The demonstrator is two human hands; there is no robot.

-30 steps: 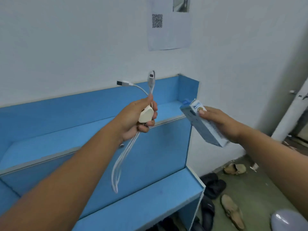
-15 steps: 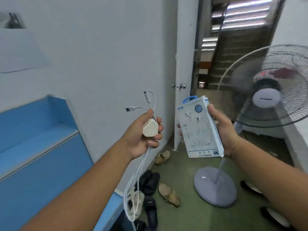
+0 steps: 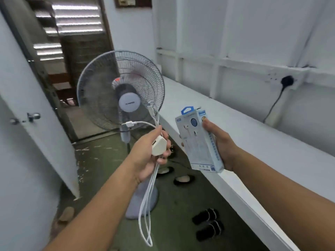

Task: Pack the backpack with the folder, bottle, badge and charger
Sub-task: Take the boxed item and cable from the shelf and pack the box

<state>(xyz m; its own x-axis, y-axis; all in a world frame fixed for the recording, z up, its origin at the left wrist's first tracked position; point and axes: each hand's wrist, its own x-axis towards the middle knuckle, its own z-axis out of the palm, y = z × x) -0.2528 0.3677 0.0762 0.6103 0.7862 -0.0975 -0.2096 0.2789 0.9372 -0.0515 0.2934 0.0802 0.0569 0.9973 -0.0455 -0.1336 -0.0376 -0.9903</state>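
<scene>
Left hand is up in the middle of the view, and there's the charger: a cream-white, rounded-triangle plastic charger plug sits right in the fist. Fingers are curled tight round its far side, and the thumb is laid along the top. The thin white charging cable runs through that same grip. Two connector ends poke up above the thumb, one pointing left, and long loops dangle free below the palm in front of the fan's base.

Over to the right hand. It grips a tall pale-blue-and-white cardboard retail box with a blue hang tab, held upright with its top leaning a little to the left. The thumb is pressed on the front face near the upper right corner. The other fingers go round the back, mostly out of sight. The print on the box is too blurred to read.

The hands are apart, and box and charger are not touching. The box hangs by the near edge of a long white ledge that runs along the right wall.

Behind the hands stands a grey pedestal fan with a wire cage, its round base on the green floor. A white door with a metal knob stands ajar on the left. Black strapped sandals lie on the floor beside the ledge. A black plug sits in a white wall socket above it.
</scene>
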